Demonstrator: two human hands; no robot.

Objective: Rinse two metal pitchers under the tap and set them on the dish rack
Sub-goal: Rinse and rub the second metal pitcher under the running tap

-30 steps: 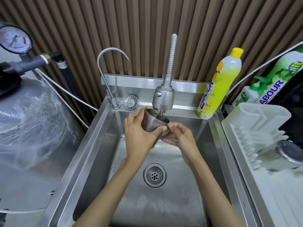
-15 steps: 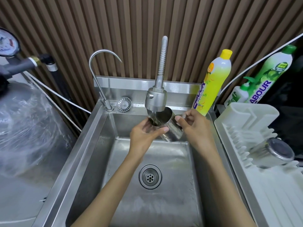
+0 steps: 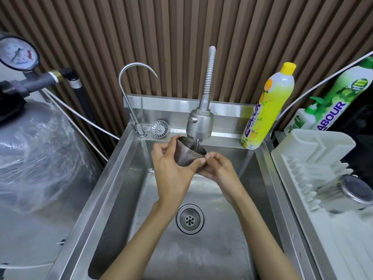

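A small metal pitcher (image 3: 188, 153) is held over the sink, its mouth tipped up under the spray tap head (image 3: 199, 123), with a thin stream of water running into it. My left hand (image 3: 171, 168) grips the pitcher's body from the left. My right hand (image 3: 219, 168) holds it from the right and below, fingers curled at its side. A second metal pitcher (image 3: 347, 191) lies on its side on the white dish rack (image 3: 314, 150) at the right.
The steel sink (image 3: 121, 168) has a drain (image 3: 189, 218) at its middle. A thin gooseneck tap (image 3: 129, 87) and a loose strainer (image 3: 159, 128) sit at the back left. Yellow (image 3: 268, 110) and green (image 3: 343, 98) detergent bottles stand at the back right. A wrapped tank (image 3: 34, 154) is on the left.
The pitcher has shifted left and lower under the tap head. My right hand has come down from the handle side to beneath it.
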